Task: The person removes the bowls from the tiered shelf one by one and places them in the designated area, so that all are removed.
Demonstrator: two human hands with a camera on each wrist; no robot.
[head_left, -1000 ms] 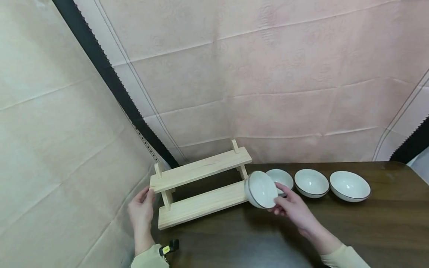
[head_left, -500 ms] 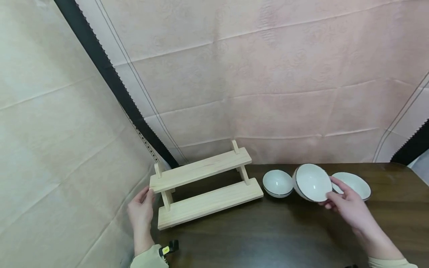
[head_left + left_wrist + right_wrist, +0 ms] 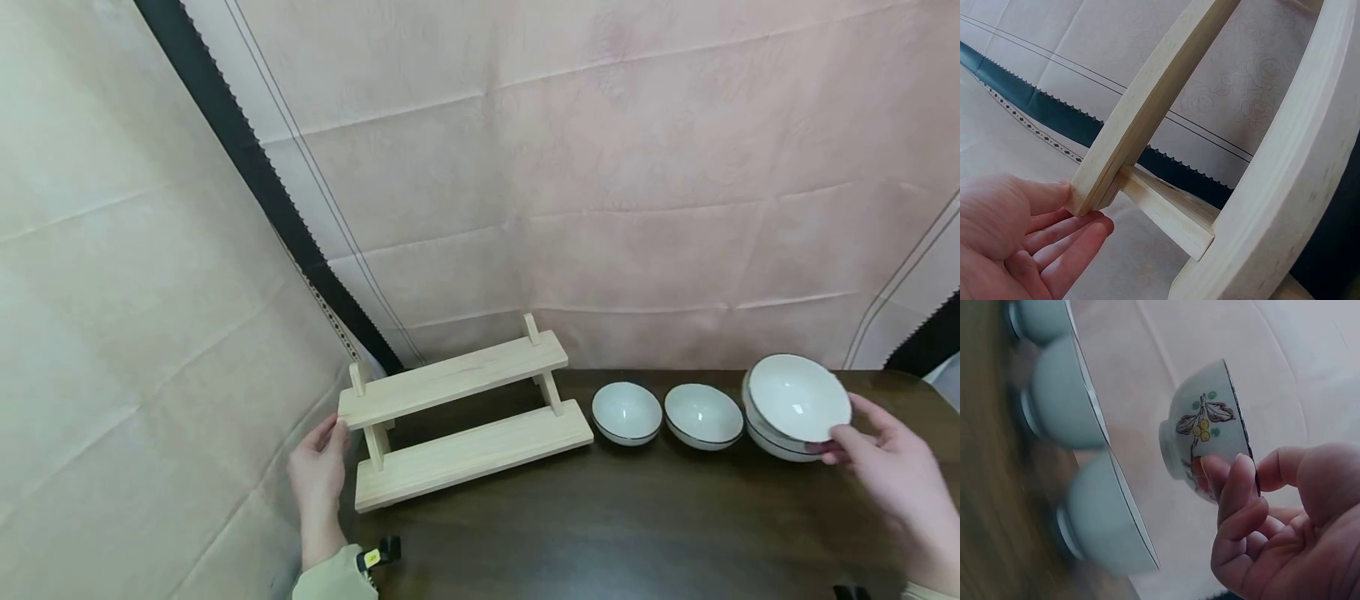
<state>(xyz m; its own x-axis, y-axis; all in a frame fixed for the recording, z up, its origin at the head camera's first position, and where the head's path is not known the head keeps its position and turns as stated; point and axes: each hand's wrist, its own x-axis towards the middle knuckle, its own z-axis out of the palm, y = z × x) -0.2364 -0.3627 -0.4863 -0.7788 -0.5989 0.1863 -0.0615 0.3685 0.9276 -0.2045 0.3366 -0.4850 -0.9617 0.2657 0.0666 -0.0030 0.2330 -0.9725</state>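
Observation:
My right hand (image 3: 892, 475) pinches the rim of a white bowl (image 3: 799, 398) with a dark edge, fingers beneath and thumb at the lip. In the right wrist view the held bowl (image 3: 1200, 425) shows a painted leaf-and-berry pattern and stands apart from the bowls on the table. From the head it overlaps the rightmost table bowl (image 3: 780, 448), hiding most of it. At the far left, my left hand (image 3: 318, 479) pinches the upper left end of a two-tier pale wooden rack (image 3: 465, 375), thumb on top, as the left wrist view shows at the upper board (image 3: 1094, 178).
Two more white bowls, one near the rack (image 3: 627, 412) and a middle bowl (image 3: 703, 415), stand in a row on the dark wooden table (image 3: 600, 525). Behind the table hangs a pale patterned cloth (image 3: 637, 208), with another at the left.
My right hand has carried the bowl rightward, from beside the rack's lower board, past the middle bowls, to over the rightmost one. The left hand and rack stay put.

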